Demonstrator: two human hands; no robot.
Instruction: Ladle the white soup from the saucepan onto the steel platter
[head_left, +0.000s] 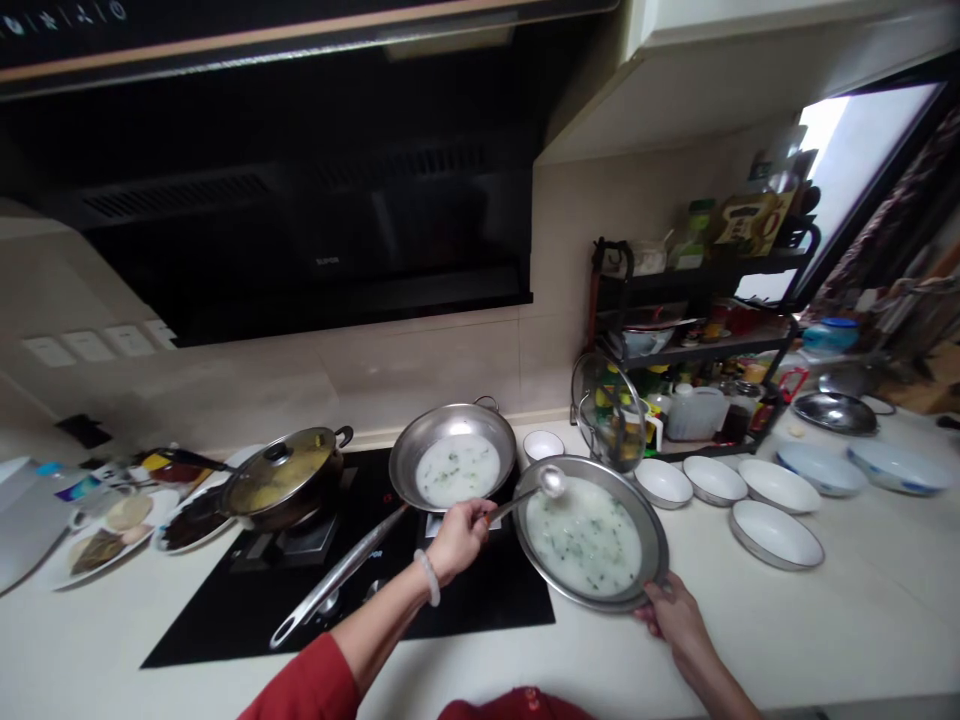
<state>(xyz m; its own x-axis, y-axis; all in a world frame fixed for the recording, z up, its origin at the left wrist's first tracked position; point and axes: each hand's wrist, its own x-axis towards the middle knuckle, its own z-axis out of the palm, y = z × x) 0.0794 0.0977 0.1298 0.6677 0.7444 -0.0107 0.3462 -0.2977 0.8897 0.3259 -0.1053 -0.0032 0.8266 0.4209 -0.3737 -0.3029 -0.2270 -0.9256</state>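
My left hand point(459, 541), with a pale bracelet at its wrist, is closed round the handle of a metal ladle point(553, 482). The ladle's bowl hangs over the left side of a wide steel basin point(655, 540) of white soup with green bits. My right hand point(673, 607) grips the basin's lower right rim, and the basin is over the counter beside the cooktop. Behind my left hand, a steel wok point(405, 455) with similar white soup sits on the cooktop point(495, 600), its long handle pointing to the lower left.
A lidded pan point(285, 480) stands on the left burner, with plates of food point(161, 505) beyond it. Several white bowls point(776, 535) are on the right counter. A glass lid point(609, 410) leans by the black spice rack point(697, 350). The range hood point(322, 200) hangs above.
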